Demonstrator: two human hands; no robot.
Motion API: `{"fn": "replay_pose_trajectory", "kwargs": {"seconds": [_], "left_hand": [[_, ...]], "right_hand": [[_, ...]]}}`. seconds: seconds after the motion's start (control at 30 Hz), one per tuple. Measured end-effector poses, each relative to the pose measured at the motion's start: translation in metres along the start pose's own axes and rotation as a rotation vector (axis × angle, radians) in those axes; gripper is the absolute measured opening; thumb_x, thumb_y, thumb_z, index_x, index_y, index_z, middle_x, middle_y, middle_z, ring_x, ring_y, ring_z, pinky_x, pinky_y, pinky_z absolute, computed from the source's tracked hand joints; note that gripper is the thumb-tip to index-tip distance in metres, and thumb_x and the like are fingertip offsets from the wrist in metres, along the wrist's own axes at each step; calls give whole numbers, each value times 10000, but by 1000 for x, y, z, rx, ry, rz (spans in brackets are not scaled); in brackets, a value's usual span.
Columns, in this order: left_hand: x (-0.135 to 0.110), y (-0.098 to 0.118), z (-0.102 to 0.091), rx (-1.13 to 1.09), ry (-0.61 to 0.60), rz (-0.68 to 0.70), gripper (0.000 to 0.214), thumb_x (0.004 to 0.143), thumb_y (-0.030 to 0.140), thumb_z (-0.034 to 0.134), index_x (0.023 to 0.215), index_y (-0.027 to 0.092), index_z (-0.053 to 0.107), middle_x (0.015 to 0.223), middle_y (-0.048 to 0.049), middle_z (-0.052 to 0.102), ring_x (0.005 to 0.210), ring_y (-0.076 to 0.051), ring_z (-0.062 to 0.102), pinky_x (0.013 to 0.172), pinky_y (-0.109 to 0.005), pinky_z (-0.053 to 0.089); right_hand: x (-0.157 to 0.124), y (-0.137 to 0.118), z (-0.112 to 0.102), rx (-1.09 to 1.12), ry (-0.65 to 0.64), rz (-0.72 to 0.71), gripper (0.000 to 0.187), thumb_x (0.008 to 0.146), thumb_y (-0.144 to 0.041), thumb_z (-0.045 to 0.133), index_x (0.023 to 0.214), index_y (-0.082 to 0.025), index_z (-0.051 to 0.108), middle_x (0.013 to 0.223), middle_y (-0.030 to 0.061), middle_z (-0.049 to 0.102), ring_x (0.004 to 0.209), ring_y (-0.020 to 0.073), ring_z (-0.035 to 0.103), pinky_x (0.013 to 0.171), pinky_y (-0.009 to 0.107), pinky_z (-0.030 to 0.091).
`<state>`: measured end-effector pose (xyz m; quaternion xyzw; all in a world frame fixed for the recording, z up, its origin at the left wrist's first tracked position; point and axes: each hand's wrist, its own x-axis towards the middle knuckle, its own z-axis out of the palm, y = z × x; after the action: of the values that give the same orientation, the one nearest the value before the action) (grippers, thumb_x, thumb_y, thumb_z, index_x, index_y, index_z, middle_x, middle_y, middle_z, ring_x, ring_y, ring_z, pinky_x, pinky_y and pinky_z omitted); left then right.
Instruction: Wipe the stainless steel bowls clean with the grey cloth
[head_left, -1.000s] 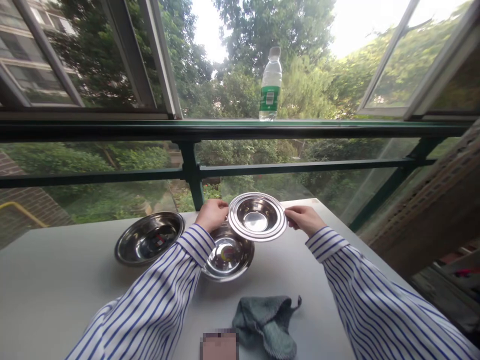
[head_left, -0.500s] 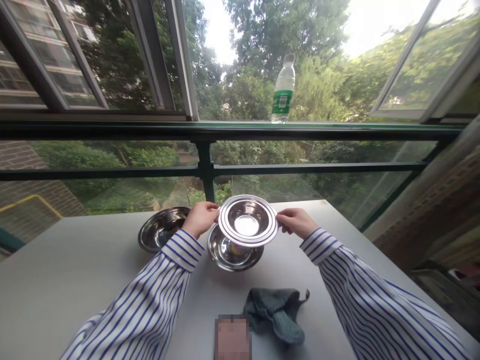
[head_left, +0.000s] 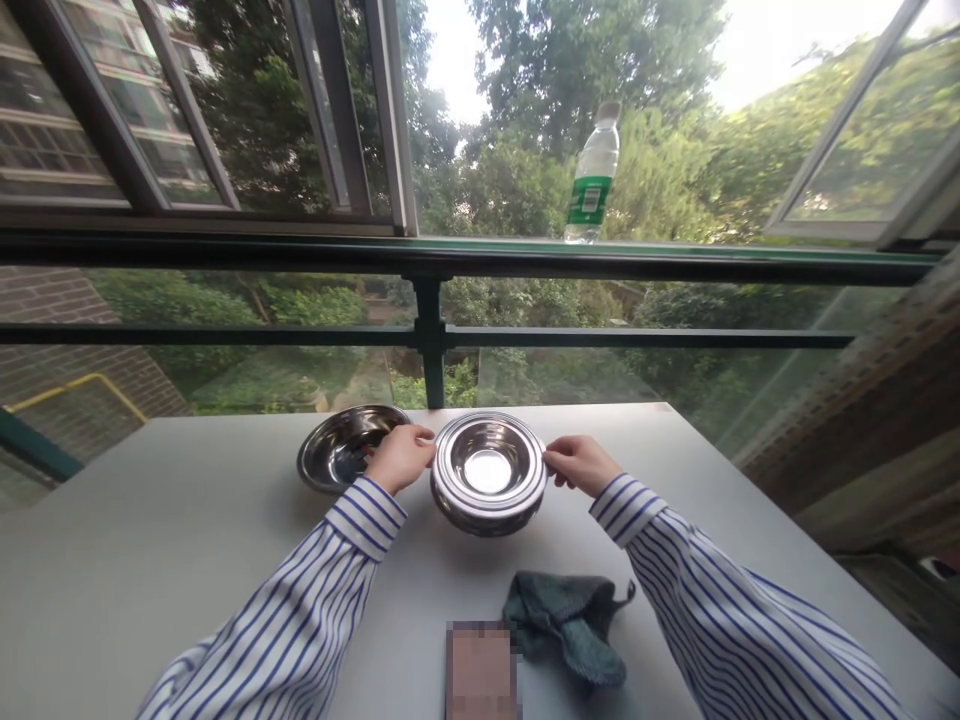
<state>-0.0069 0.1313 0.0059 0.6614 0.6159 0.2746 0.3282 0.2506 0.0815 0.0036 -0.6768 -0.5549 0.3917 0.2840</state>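
Observation:
A shiny steel bowl (head_left: 488, 469) with a ridged rim sits nested in a second steel bowl (head_left: 480, 516) on the grey table (head_left: 187, 540). My left hand (head_left: 401, 457) pinches its left rim and my right hand (head_left: 576, 463) pinches its right rim. Both arms wear blue-and-white striped sleeves. A third steel bowl (head_left: 341, 458) rests on the table just left of my left hand.
A crumpled grey-green cloth (head_left: 570, 620) lies near the table's front edge, beside a blurred rectangular object (head_left: 481, 672). A water bottle (head_left: 592, 175) with a green label stands on the railing ledge (head_left: 675, 262) behind the table. Glass panels and open windows lie beyond.
The bowl held in both hands has come down and now sits inside the bowl below it. The view has shifted, so everything appears slightly further right.

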Motion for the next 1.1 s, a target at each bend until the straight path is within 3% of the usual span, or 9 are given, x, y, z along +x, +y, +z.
{"fn": "replay_pose_trajectory", "kwargs": {"seconds": [0.17,0.37,0.6,1.1], "left_hand": [[-7,-3,1,100,-24,-17,347,690,157,549,1010,65,649,719,-98,728,732,-199,682,675,-247,487],[-14,1,4,227,-46,-2,370,720,159,538,1066,70,636,790,-114,734,777,-206,684,716,-243,474],[-19,8,8,372,-28,51,372,743,127,494,1087,79,627,885,-135,726,895,-234,659,802,-269,441],[-27,12,14,516,-18,81,303,765,132,466,990,132,669,907,-136,722,930,-238,650,796,-272,443]], "right_hand": [[3,7,7,-86,-62,68,197,902,-306,521,929,-122,584,823,9,608,644,97,583,581,249,505],[5,15,11,-138,-101,112,256,900,-324,518,1073,-140,557,1025,58,595,840,158,601,724,342,517],[7,21,13,-151,-104,111,259,897,-320,523,1080,-140,555,1035,60,592,849,162,601,728,345,517],[7,24,15,-181,-104,129,266,897,-318,523,1097,-145,549,1062,64,585,874,169,598,746,357,514]]}}
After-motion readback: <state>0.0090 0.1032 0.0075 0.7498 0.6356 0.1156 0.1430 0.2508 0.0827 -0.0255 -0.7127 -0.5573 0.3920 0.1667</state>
